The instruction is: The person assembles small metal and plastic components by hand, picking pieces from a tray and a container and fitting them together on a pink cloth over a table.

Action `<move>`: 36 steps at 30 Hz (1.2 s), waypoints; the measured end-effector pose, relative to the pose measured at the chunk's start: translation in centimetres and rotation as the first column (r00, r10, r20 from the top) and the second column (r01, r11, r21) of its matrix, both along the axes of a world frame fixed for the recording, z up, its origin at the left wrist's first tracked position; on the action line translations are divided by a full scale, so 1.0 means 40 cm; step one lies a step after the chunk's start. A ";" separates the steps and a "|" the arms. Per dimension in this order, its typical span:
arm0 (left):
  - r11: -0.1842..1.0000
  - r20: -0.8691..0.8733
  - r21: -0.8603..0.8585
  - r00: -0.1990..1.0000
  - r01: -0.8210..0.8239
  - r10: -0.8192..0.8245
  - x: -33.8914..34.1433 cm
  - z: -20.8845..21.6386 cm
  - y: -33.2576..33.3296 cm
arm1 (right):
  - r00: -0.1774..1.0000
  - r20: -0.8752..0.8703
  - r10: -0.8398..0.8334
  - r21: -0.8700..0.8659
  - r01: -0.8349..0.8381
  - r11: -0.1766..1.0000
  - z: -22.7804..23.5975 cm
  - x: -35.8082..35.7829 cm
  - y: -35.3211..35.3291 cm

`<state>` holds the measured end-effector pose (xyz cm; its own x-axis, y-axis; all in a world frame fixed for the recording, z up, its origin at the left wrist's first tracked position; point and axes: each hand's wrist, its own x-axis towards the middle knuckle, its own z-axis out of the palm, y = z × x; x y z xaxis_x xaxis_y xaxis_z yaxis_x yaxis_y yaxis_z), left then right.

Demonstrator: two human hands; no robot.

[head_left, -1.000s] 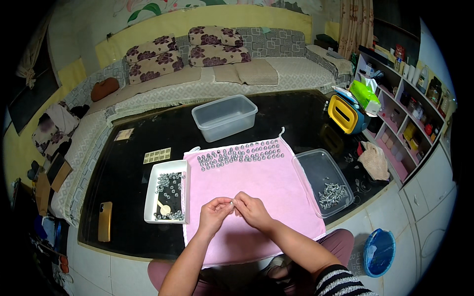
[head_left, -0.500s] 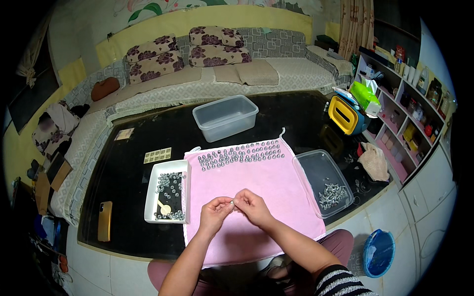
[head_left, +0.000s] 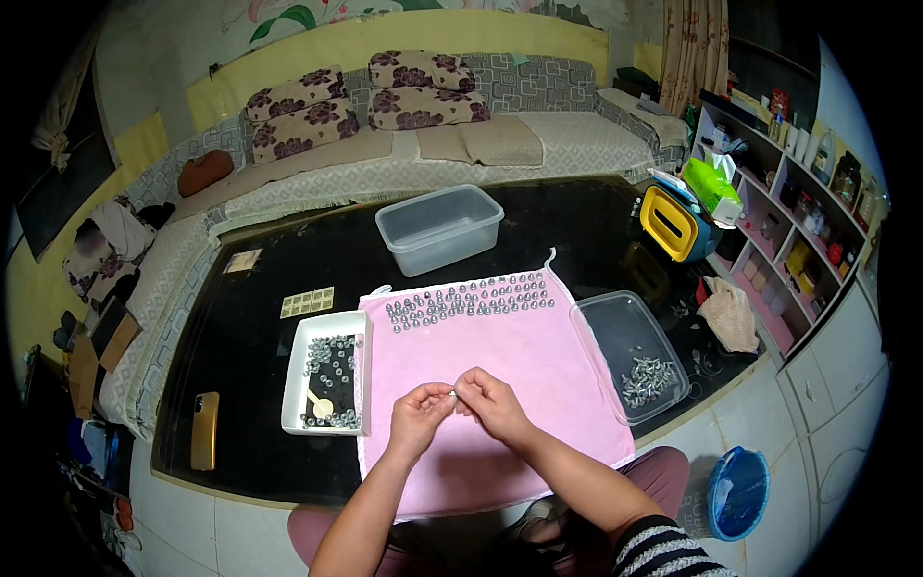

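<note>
Both hands meet above the near middle of the pink cloth: the left hand is loosely curled, thumb and forefinger pinched together, and the right hand closes its own fingertips against them, the two gripping one small metal piece whose exact shape the fingers hide. The cloth looks soft and matt, with a pale hem and a loop at each far corner. Along its far edge stand rows of small, shiny, dome-shaped pieces. Just left of the cloth, touching its edge, is a white box with straight smooth walls, holding rounded, glinting pieces and a cream spoon. Against the cloth's right edge lies a shallow clear plastic tray with rounded corners, a heap of slim silvery screws at its near end. Beyond the cloth sits a deep, cloudy plastic tub; well to its left, a gold phone lies on the glossy black table. Compared with a second ago, the right hand sits slightly higher over the cloth, while the pinch, the rows and the containers look unchanged.
</note>
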<state>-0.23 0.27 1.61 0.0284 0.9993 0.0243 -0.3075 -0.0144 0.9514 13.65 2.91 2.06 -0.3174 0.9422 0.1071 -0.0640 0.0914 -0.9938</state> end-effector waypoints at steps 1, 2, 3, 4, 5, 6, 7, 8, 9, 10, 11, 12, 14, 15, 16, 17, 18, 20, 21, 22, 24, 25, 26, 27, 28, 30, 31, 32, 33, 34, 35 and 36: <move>1.000 0.018 0.007 1.000 0.001 -0.001 0.001 -0.001 0.001 | 0.999 -0.031 -0.037 0.034 0.038 0.999 -0.002 -0.005 -0.001; 1.000 0.007 0.007 1.000 0.007 -0.007 0.000 -0.004 0.002 | 1.000 -0.010 0.016 -0.001 -0.016 1.000 -0.006 0.002 0.001; 1.000 -0.004 0.007 1.000 0.012 -0.012 -0.003 -0.007 0.002 | 0.997 0.009 0.071 -0.036 -0.070 0.997 -0.009 0.013 0.005; 1.000 -0.016 0.008 1.000 0.018 -0.018 -0.005 -0.009 0.002 | 0.992 0.026 0.125 -0.073 -0.123 0.990 -0.010 0.019 0.008; 1.000 -0.017 0.008 1.000 0.013 -0.013 -0.004 -0.007 0.001 | 0.996 0.014 0.091 -0.050 -0.090 0.995 -0.010 0.017 0.006; 1.000 -0.018 0.008 1.000 0.009 -0.009 -0.003 -0.006 0.001 | 0.998 0.001 0.057 -0.028 -0.057 0.998 0.000 0.011 0.002; 1.000 -0.019 0.009 1.000 0.005 -0.005 -0.002 -0.005 0.001 | 1.000 -0.013 0.024 -0.006 -0.024 1.000 0.005 0.008 0.000; 1.000 -0.020 0.002 1.000 0.006 -0.006 -0.003 -0.005 0.001 | 0.999 0.016 0.052 -0.010 -0.052 0.999 0.001 0.009 0.001; 1.000 -0.020 -0.004 1.000 0.009 -0.009 -0.003 -0.005 0.001 | 0.996 0.045 0.079 -0.015 -0.079 0.997 -0.004 0.012 0.004; 1.000 -0.020 -0.010 1.000 0.011 -0.011 -0.003 -0.004 0.001 | 0.991 0.075 0.107 -0.020 -0.106 0.994 -0.006 0.015 0.006; 1.000 -0.026 -0.015 1.000 0.013 -0.013 -0.002 -0.003 0.000 | 0.990 0.085 0.111 -0.051 -0.107 0.993 -0.005 0.019 0.005; 1.000 -0.032 -0.022 0.999 0.014 -0.015 -0.002 -0.001 0.000 | 0.989 0.093 0.116 -0.082 -0.109 0.991 0.004 0.021 0.004; 1.000 -0.037 -0.018 0.999 0.015 -0.016 -0.004 -0.002 0.000 | 0.994 0.066 0.084 -0.064 -0.080 0.995 0.005 0.014 0.003; 1.000 -0.034 -0.007 0.999 0.016 -0.016 -0.004 -0.006 0.001 | 0.999 0.028 0.046 -0.015 -0.046 0.999 0.000 0.005 0.002; 1.000 -0.031 0.003 0.999 0.017 -0.017 -0.004 -0.008 0.002 | 1.000 -0.012 0.010 0.032 -0.010 0.999 -0.005 0.000 0.002; 1.000 -0.037 -0.001 0.999 0.022 -0.022 -0.004 -0.009 0.002 | 0.999 0.017 0.051 -0.006 -0.051 0.999 -0.009 0.006 0.005; 1.000 -0.042 -0.005 0.999 0.026 -0.026 -0.006 -0.009 0.001 | 0.995 0.045 0.094 -0.045 -0.092 0.995 -0.012 0.015 0.007; 1.000 -0.048 -0.011 0.999 0.026 -0.027 -0.006 -0.008 0.001 | 0.989 0.074 0.128 -0.075 -0.123 0.990 -0.012 0.019 0.009; 1.000 -0.050 -0.013 0.998 0.023 -0.024 -0.004 -0.005 0.001 | 0.990 0.075 0.117 -0.064 -0.113 0.992 -0.009 0.018 0.009; 1.000 -0.052 -0.015 0.998 0.020 -0.021 -0.003 -0.003 0.001 | 0.991 0.076 0.106 -0.054 -0.103 0.993 -0.008 0.017 0.009; 1.000 -0.044 0.003 0.999 0.023 -0.023 -0.006 -0.006 0.002 | 0.987 0.112 0.116 -0.015 -0.115 0.993 -0.011 0.015 0.008; 1.000 -0.039 0.013 0.999 0.024 -0.024 -0.006 -0.009 0.003 | 0.984 0.130 0.120 0.003 -0.122 0.993 -0.010 0.014 0.008; 1.000 -0.050 0.005 0.998 0.024 -0.023 -0.006 -0.012 0.003 | 0.980 0.142 0.139 -0.033 -0.135 0.990 -0.004 0.018 0.007; 1.000 -0.061 -0.003 0.998 0.022 -0.022 -0.008 -0.015 0.003 | 0.975 0.152 0.159 -0.070 -0.150 0.986 0.010 0.024 0.004; 1.000 -0.073 -0.011 0.997 0.019 -0.020 -0.009 -0.016 0.003 | 0.970 0.162 0.179 -0.106 -0.163 0.981 0.018 0.026 0.003; 1.000 -0.056 -0.003 0.998 0.014 -0.015 -0.007 -0.015 0.004 | 0.985 0.119 0.129 -0.016 -0.128 0.992 0.004 0.017 0.005; 1.000 -0.049 0.001 0.999 0.014 -0.013 -0.005 -0.013 0.005 | 0.990 0.095 0.103 0.029 -0.106 0.994 -0.002 0.015 0.005; 1.000 -0.043 -0.002 0.999 0.020 -0.020 -0.004 -0.012 0.005 | 0.986 0.117 0.118 0.007 -0.120 0.993 -0.003 0.017 0.004; 1.000 -0.034 -0.004 0.999 0.024 -0.024 -0.005 -0.011 0.005 | 0.981 0.139 0.136 -0.014 -0.135 0.991 -0.003 0.019 0.004; 1.000 -0.026 -0.007 0.999 0.028 -0.028 -0.005 -0.011 0.005 | 0.975 0.162 0.154 -0.036 -0.151 0.988 -0.001 0.021 0.004; 0.999 -0.036 -0.015 0.999 0.029 -0.029 -0.005 -0.012 0.004 | 0.970 0.166 0.175 -0.073 -0.165 0.984 0.003 0.026 0.005; 0.999 -0.047 -0.023 0.998 0.029 -0.030 -0.006 -0.013 0.004 | 0.966 0.169 0.196 -0.110 -0.179 0.978 0.010 0.031 0.009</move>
